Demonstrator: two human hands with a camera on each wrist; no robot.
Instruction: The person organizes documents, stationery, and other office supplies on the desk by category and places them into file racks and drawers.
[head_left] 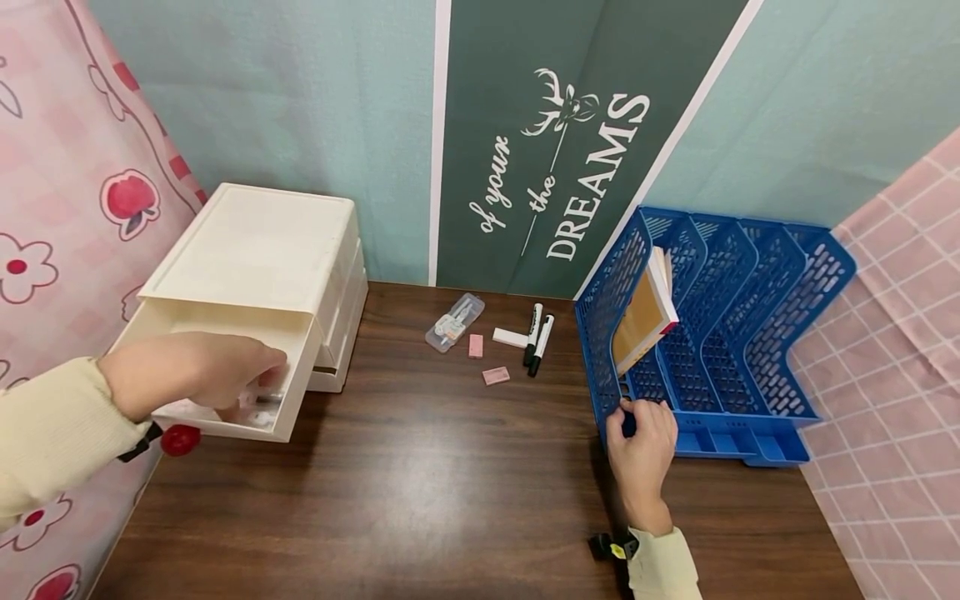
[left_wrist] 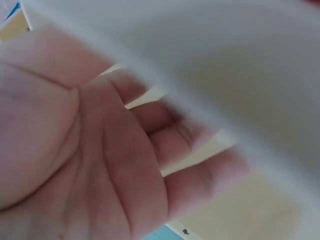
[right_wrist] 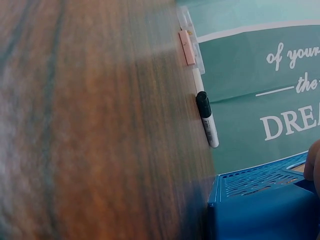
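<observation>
Drawer (head_left: 297,379) juts from the cabinet (head_left: 251,242); the left hand (head_left: 206,375) reaches inside, best kept clear of its sides. Whether that grip holds anything is unclear. The right hand (head_left: 645,446) touches the rack's (head_left: 795,312) front, its grip unclear too.

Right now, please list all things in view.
Drawer unit: 1, white, left
Contents: count unclear, pale, in open drawer
Knob: 1, red, drawer front
Case: 1, clear, centre
Blocks: 2, pink, centre
Bar: 1, white, centre
Markers: 2, black-and-white, centre
Rack: 1, blue, right
Book: 1, yellow, in rack
Table: 1, brown, below
Backdrop: 1, green, behind
Panels: 2, pink, sides
Sleeves: 2, cream, foreground
Straps: 2, black, foreground
Left hand: 1, in drawer
Right hand: 1, at rack
</observation>
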